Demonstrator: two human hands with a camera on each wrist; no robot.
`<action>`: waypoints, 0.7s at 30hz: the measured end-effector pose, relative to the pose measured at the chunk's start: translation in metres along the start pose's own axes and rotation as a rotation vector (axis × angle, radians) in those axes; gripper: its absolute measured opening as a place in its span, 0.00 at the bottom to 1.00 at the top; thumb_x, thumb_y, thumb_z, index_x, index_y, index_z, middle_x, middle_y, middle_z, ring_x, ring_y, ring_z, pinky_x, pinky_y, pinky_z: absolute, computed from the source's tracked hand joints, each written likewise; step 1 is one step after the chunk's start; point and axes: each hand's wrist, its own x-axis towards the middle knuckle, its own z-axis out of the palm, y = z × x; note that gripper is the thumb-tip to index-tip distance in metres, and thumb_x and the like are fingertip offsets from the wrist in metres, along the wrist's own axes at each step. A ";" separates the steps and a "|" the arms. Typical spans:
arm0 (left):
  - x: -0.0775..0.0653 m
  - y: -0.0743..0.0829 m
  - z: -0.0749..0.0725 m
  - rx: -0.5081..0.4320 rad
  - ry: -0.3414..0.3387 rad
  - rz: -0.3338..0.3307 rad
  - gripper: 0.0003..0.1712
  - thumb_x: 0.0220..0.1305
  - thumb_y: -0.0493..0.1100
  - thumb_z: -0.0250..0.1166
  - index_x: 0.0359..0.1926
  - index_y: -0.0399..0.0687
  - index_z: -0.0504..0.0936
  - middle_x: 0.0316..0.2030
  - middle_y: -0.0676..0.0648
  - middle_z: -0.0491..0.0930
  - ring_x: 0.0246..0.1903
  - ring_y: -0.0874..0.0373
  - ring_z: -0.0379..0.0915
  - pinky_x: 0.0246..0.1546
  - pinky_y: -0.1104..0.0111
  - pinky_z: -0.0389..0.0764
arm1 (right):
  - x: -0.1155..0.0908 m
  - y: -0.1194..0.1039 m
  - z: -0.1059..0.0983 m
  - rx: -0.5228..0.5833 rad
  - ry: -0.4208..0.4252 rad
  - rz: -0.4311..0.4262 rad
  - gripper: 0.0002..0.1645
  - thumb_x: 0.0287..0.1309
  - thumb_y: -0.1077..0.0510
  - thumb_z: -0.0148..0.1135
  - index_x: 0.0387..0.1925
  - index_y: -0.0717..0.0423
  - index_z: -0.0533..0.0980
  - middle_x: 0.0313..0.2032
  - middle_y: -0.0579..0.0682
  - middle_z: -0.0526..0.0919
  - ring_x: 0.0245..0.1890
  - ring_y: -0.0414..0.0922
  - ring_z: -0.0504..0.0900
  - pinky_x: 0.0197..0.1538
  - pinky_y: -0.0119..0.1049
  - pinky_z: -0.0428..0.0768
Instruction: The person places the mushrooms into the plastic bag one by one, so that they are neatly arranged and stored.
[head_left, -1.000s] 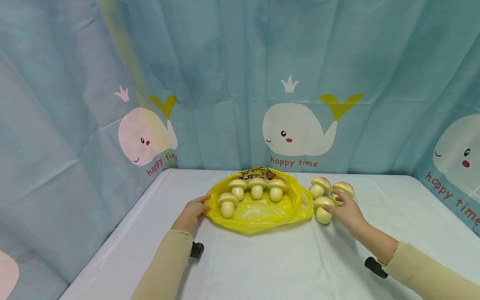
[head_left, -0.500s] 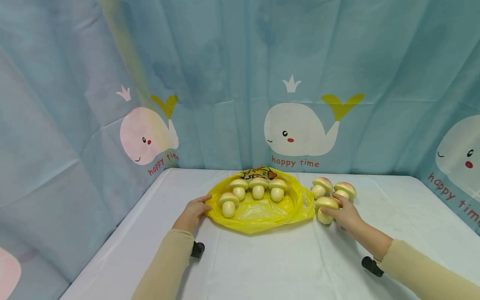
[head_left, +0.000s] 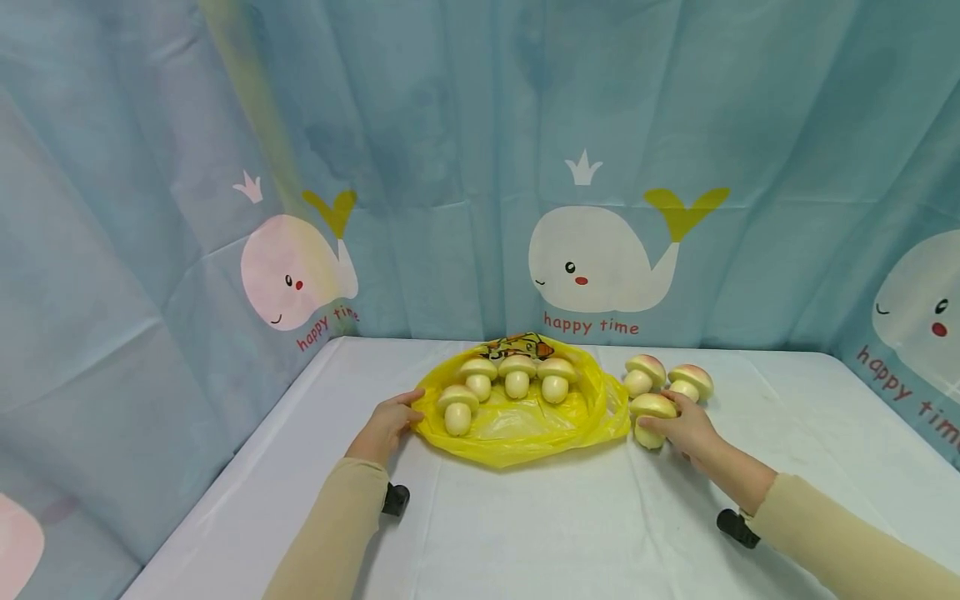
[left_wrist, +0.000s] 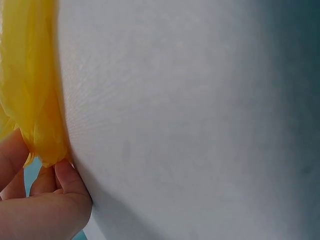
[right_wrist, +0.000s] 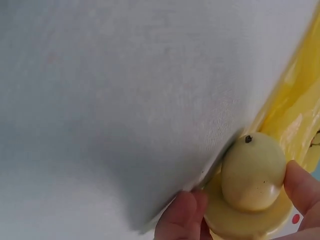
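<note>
A crinkled yellow plastic bag (head_left: pixel 517 454) lies spread with its mouth toward me, and several pale toy mushrooms (head_left: pixel 517 379) stand inside it. My left hand (head_left: pixel 387 425) pinches the bag's left edge; in the left wrist view, thumb and fingers (left_wrist: pixel 70 177) close on the gathered plastic. Right of the bag, my right hand (head_left: pixel 692 429) grips another toy mushroom (head_left: pixel 649 408) with a yellowish cap. In the right wrist view, the thumb and fingers sit on opposite sides of this mushroom (right_wrist: pixel 255 172), its rounded stem facing the camera.
Two more toy mushrooms, one upright (head_left: pixel 641 377) and one leaning (head_left: pixel 690 382), with pinkish caps, are just behind my right hand. Everything lies on a white-covered table (head_left: pixel 525 533). A blue curtain (head_left: pixel 450 167) with printed whales hangs along the back and sides.
My right hand has moved slightly left and its fingers have settled round the nearest mushroom to the right of the bag. The left hand keeps its place on the bag's edge.
</note>
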 end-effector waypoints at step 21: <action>0.000 0.000 0.002 0.018 0.014 -0.013 0.29 0.65 0.25 0.54 0.66 0.43 0.72 0.72 0.39 0.57 0.66 0.47 0.56 0.67 0.59 0.60 | -0.010 -0.016 -0.012 0.132 -0.059 -0.007 0.54 0.60 0.59 0.61 0.72 0.73 0.37 0.60 0.73 0.57 0.31 0.46 0.76 0.32 0.39 0.82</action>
